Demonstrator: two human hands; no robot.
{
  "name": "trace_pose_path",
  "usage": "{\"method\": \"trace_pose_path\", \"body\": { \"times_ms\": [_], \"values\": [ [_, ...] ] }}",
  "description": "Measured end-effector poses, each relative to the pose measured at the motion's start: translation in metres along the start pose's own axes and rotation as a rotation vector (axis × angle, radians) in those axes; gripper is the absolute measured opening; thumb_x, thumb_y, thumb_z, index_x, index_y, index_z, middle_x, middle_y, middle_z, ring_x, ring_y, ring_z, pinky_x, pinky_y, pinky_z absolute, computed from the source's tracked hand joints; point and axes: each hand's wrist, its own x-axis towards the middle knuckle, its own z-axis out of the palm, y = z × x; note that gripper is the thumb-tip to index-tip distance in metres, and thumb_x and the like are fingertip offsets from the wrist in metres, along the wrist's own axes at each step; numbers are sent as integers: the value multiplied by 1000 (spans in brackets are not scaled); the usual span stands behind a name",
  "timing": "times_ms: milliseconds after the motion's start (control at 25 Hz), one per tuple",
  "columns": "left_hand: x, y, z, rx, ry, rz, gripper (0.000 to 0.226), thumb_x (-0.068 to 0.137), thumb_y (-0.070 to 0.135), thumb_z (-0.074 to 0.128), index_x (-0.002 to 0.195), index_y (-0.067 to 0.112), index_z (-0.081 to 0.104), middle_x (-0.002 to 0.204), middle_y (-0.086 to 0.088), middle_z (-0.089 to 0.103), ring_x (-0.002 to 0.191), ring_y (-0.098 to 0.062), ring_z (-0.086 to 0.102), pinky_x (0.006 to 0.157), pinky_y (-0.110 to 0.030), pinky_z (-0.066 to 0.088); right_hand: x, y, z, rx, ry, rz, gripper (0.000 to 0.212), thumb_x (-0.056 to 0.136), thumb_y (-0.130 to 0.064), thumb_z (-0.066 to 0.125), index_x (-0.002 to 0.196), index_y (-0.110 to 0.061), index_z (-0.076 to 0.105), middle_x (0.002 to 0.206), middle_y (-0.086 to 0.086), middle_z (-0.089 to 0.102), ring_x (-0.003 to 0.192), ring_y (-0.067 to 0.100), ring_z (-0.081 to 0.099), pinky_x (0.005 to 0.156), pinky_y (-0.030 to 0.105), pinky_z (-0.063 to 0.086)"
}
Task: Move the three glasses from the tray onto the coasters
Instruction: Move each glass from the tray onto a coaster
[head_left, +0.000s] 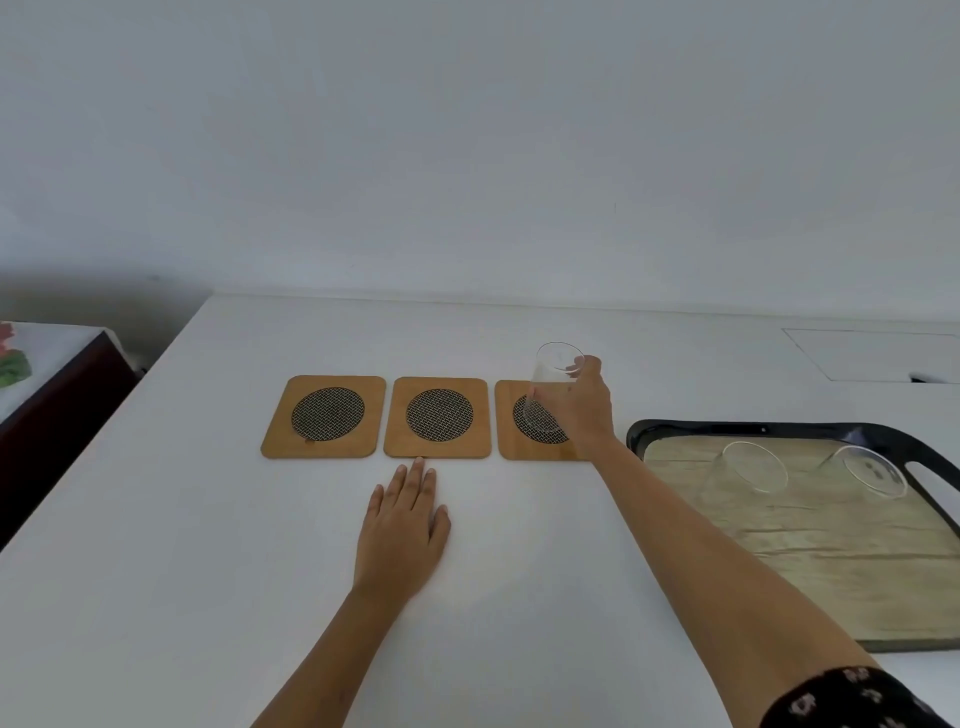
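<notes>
- I see the tray (675, 434), black-rimmed with a wood-look floor, near the surface's (156, 571) right edge; it reaches toward the near edge.
- Two clear glasses sit in the tray's far half, both empty: the left glass (748, 467) and the right glass (867, 470), side by side and apart from each other.
- The third glass (553, 387) is out of the tray, over the right coaster (511, 441). Its base is at the coaster's dark mesh circle, and it leans a little; I cannot tell whether it fully rests there.
- My right hand (584, 405) is wrapped around that glass, fingers curled on its far side near the rim, the forearm reaching over the tray's left corner.
- My left hand (402, 525) lies flat and relaxed on the surface, palm down, holding nothing; its fingertips come just short of the near edge of the middle coaster (437, 418).
- The left coaster (324, 415) and the middle one are bare. The three coasters form a row, nearly edge to edge, in the far half of the surface.
- There is open room on the surface to the left of the row, behind it up to the wall, and across the near side between my forearms.
</notes>
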Motion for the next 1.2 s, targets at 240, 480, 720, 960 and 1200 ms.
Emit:
{"method": "trace_pose_path", "body": {
  "times_ms": [240,480,720,960,1200],
  "values": [
    [-1,0,-3,-23,4,2,61,91,41,22,143,13,37,154,-6,32,143,-26,28,115,-44,22,-14,-13,-16,53,-72,40,117,65,-33,86,145,-6,6,140,16,33,128,29,37,94,33,35],
    [-1,0,-4,-11,-5,7,66,89,44,15,144,13,34,156,-5,29,144,-25,25,116,-43,20,-35,-23,-86,-219,126,-173,88,72,-41,78,139,-6,33,141,14,37,129,30,38,104,42,32],
    [-2,2,-5,-13,7,7,76,83,49,8,143,11,37,155,-7,31,143,-26,27,115,-46,23,-51,9,-166,-580,36,-17,69,72,-52,73,128,-17,54,132,8,56,131,24,40,112,50,22],
    [-3,5,-7,-15,6,4,75,83,47,11,142,10,38,154,-8,33,142,-28,29,114,-48,23,-78,38,-184,-546,-23,122,73,72,-45,77,135,-23,48,136,14,48,120,29,50,92,37,43],
    [-3,3,-6,10,-10,16,76,83,47,9,141,10,40,153,-9,34,141,-29,31,113,-49,25,-83,35,-182,-516,68,135,65,71,-35,77,127,-14,52,125,10,55,106,25,55,73,30,39]
  ]
}}
